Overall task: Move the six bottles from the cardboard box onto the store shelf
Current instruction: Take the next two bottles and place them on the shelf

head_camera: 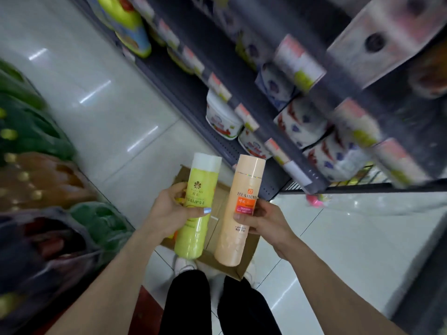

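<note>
A: Any readable text?
B: Orange bottle reads "BEE & FLOWER" under a small square logo; an orange-and-pink label below carries Chinese characters and fine print, too small to read.
A: Green bottle?
B: Flower emblem, a small Latin word I can't make out, then large Chinese characters, partly covered.
A: Shelf tags?
B: Price tags along the shelf edges are blurred, no numbers legible. Tubs show red script, unreadable.

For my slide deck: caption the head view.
Left hand holds a green bottle, right hand a peach bottle, above the cardboard box.
</note>
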Action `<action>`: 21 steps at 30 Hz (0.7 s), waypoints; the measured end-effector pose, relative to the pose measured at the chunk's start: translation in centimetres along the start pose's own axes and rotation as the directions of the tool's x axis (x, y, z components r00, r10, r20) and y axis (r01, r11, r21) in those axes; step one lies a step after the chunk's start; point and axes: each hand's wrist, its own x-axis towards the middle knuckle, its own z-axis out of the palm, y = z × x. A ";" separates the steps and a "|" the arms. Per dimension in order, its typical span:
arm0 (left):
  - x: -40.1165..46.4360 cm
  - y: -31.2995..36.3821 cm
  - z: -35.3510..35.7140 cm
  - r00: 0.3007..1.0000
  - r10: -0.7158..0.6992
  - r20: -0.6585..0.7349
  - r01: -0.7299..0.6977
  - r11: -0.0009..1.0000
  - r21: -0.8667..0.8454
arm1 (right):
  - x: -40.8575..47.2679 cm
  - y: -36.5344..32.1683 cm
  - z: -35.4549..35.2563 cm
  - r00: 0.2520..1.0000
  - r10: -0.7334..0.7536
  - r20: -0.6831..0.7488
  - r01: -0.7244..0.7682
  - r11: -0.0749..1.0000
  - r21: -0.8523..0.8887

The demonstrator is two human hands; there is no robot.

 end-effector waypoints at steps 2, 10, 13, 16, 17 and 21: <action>-2.7 3.1 -0.7 0.999 0.050 -0.011 -0.050 0.999 -0.015 | -3.5 -2.9 -0.7 0.999 -0.039 -0.002 0.039 0.999 -0.001; -14.4 16.0 -3.5 0.961 0.274 -0.039 -0.275 0.961 -0.030 | -17.2 -13.3 -3.6 0.969 -0.242 -0.044 0.240 0.969 -0.056; -18.0 21.1 -4.3 0.928 0.371 -0.026 -0.371 0.928 -0.017 | -21.5 -16.8 -4.9 0.941 -0.326 -0.087 0.318 0.943 -0.095; -20.1 25.6 -4.6 0.885 0.466 -0.008 -0.466 0.885 0.000 | -25.0 -19.8 -6.7 0.901 -0.415 -0.126 0.402 0.908 -0.114; -20.8 27.0 -4.4 0.870 0.493 0.002 -0.493 0.870 0.000 | -26.1 -20.7 -7.3 0.889 -0.435 -0.145 0.422 0.900 -0.111; -22.9 31.7 -3.5 0.807 0.588 0.053 -0.589 0.807 0.026 | -29.6 -23.0 -9.5 0.838 -0.498 -0.223 0.486 0.867 -0.111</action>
